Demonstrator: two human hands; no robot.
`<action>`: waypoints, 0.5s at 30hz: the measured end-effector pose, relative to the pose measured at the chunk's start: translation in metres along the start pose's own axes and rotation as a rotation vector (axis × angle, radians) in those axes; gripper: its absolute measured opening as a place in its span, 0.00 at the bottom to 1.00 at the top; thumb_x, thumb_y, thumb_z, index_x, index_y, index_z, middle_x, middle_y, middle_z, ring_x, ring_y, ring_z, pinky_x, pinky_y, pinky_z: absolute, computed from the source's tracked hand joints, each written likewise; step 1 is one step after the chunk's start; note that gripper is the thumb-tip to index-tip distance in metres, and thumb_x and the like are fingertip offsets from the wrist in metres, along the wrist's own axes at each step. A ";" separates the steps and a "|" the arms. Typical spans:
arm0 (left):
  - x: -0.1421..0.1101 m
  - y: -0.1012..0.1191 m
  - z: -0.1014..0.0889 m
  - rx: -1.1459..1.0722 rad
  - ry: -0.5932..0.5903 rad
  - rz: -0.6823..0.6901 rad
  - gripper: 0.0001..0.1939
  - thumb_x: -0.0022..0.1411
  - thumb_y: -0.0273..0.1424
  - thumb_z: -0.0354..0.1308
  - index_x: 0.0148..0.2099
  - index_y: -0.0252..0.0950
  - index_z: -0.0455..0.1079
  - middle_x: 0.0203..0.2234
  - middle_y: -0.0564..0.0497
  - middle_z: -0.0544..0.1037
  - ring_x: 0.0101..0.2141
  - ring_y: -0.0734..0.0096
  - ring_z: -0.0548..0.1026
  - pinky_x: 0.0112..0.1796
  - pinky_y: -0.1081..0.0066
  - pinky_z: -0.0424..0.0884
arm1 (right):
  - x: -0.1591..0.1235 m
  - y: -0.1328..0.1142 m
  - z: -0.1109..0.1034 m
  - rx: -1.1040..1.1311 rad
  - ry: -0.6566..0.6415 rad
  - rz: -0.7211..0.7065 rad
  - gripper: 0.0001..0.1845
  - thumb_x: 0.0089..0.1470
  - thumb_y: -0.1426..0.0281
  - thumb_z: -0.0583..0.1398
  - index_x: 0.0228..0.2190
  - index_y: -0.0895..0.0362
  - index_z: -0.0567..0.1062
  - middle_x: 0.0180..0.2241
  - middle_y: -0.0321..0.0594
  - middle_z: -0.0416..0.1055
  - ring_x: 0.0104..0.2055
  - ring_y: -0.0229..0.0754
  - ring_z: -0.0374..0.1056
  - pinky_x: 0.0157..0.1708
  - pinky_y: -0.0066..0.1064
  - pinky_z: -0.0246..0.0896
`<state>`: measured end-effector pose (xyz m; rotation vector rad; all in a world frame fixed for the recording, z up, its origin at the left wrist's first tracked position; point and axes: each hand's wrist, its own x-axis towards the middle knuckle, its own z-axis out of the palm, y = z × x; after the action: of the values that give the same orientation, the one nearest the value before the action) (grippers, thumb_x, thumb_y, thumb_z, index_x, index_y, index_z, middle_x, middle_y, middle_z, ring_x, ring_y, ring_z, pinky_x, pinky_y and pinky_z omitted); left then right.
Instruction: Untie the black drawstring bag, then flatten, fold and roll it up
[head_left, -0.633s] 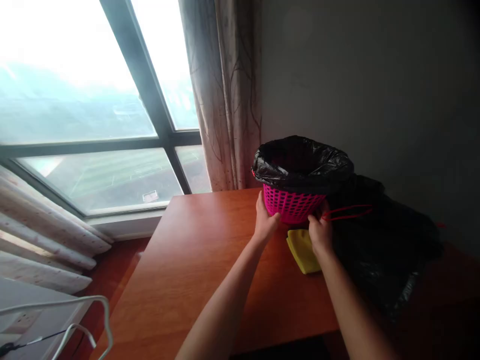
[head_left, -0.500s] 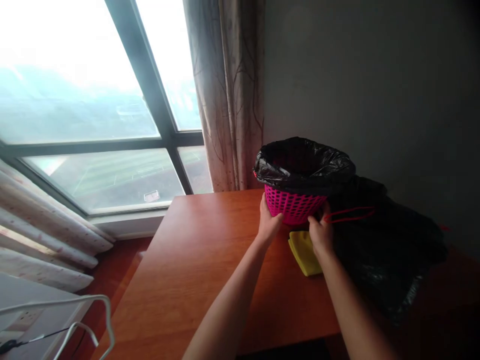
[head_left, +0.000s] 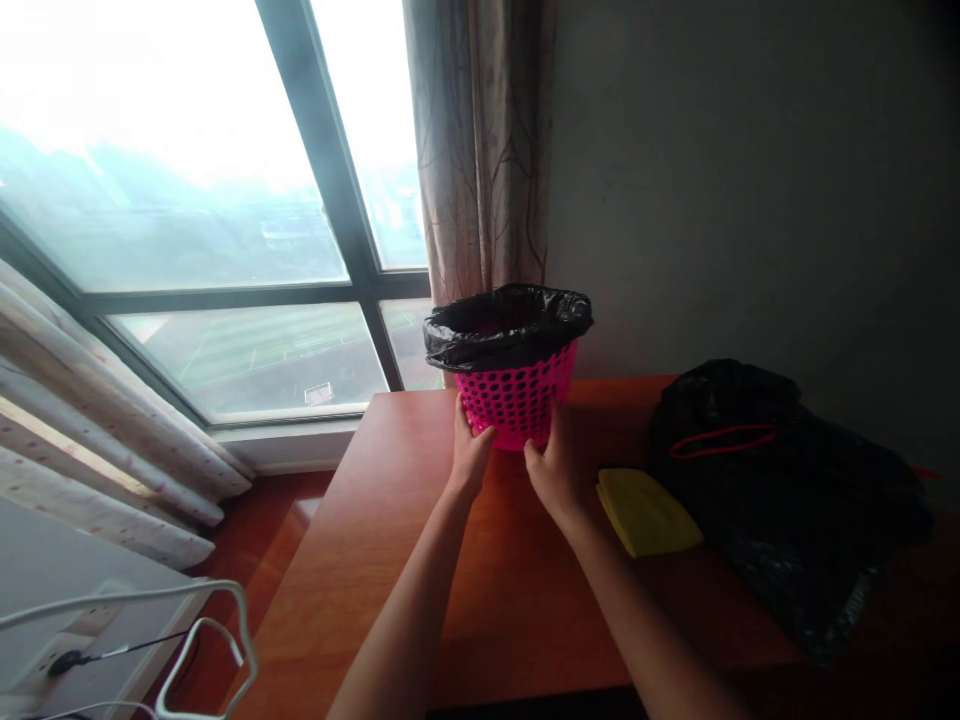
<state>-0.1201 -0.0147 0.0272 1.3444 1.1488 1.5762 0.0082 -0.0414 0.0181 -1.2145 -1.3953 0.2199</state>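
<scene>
A small pink perforated bin [head_left: 517,400] lined with a black bag [head_left: 506,325] stands on the far part of the wooden table [head_left: 420,560]. My left hand [head_left: 470,450] grips its left side near the base. On the bin's right side my right hand [head_left: 551,470] holds it, fingers wrapped against the wall. A folded yellow cloth [head_left: 645,510] lies to the right of my right hand, apart from it.
A large black rubbish bag with a red drawstring [head_left: 772,500] lies on the table's right side. A curtain [head_left: 484,150] hangs behind the bin beside a big window [head_left: 187,200]. White wire hangers [head_left: 202,640] sit at lower left, off the table.
Both hands have moved the bin to the left, away from the black bag and the yellow cloth. The right hand has shifted from the drawstring side to the bin's right wall.
</scene>
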 end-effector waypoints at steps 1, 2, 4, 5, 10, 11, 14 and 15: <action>0.000 0.003 -0.014 -0.021 0.022 -0.028 0.46 0.54 0.25 0.58 0.71 0.45 0.43 0.63 0.42 0.64 0.57 0.56 0.69 0.53 0.58 0.70 | -0.005 -0.009 0.012 0.018 -0.013 -0.003 0.40 0.52 0.77 0.54 0.65 0.65 0.52 0.66 0.58 0.51 0.69 0.55 0.47 0.66 0.54 0.45; 0.000 0.007 -0.028 -0.046 0.038 -0.051 0.46 0.54 0.25 0.58 0.70 0.44 0.43 0.63 0.42 0.64 0.57 0.56 0.69 0.53 0.58 0.70 | -0.011 -0.017 0.023 0.036 -0.027 -0.007 0.41 0.51 0.78 0.54 0.66 0.63 0.51 0.67 0.57 0.50 0.69 0.55 0.46 0.66 0.54 0.45; 0.001 0.015 -0.057 -0.076 0.073 -0.089 0.45 0.53 0.25 0.59 0.69 0.45 0.44 0.63 0.42 0.63 0.58 0.56 0.69 0.52 0.59 0.70 | -0.023 -0.034 0.043 0.072 -0.059 -0.006 0.43 0.51 0.80 0.54 0.67 0.61 0.50 0.67 0.54 0.48 0.70 0.54 0.44 0.66 0.55 0.45; 0.001 0.019 -0.072 -0.082 0.092 -0.102 0.45 0.52 0.25 0.60 0.69 0.45 0.46 0.64 0.42 0.62 0.58 0.56 0.68 0.53 0.59 0.70 | -0.029 -0.042 0.053 0.090 -0.079 0.003 0.43 0.50 0.81 0.54 0.66 0.60 0.49 0.68 0.53 0.48 0.70 0.54 0.43 0.66 0.54 0.45; 0.006 0.035 -0.136 -0.073 0.216 -0.166 0.42 0.50 0.24 0.61 0.66 0.47 0.52 0.64 0.46 0.62 0.58 0.58 0.68 0.51 0.64 0.70 | -0.050 -0.081 0.094 0.181 -0.235 0.123 0.45 0.44 0.84 0.56 0.65 0.62 0.53 0.68 0.55 0.45 0.71 0.53 0.42 0.67 0.48 0.46; 0.007 0.037 -0.146 -0.070 0.234 -0.172 0.42 0.50 0.24 0.61 0.65 0.48 0.52 0.62 0.47 0.64 0.56 0.59 0.69 0.50 0.65 0.71 | -0.052 -0.088 0.100 0.199 -0.273 0.149 0.46 0.43 0.84 0.56 0.65 0.62 0.53 0.68 0.55 0.44 0.71 0.54 0.41 0.67 0.48 0.45; 0.012 0.039 -0.168 -0.064 0.231 -0.160 0.42 0.51 0.26 0.62 0.66 0.49 0.52 0.60 0.48 0.67 0.51 0.63 0.73 0.48 0.66 0.72 | -0.052 -0.102 0.116 0.246 -0.370 0.212 0.49 0.40 0.84 0.57 0.64 0.61 0.54 0.68 0.53 0.44 0.71 0.55 0.40 0.68 0.48 0.44; 0.014 0.039 -0.173 -0.061 0.224 -0.154 0.42 0.51 0.26 0.62 0.66 0.49 0.52 0.59 0.48 0.68 0.49 0.64 0.74 0.47 0.66 0.73 | -0.051 -0.106 0.120 0.258 -0.395 0.224 0.49 0.39 0.84 0.57 0.64 0.61 0.54 0.69 0.53 0.44 0.71 0.55 0.40 0.68 0.48 0.43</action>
<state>-0.2929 -0.0410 0.0607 1.0334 1.2944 1.6643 -0.1578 -0.0642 0.0320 -1.1465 -1.5068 0.8086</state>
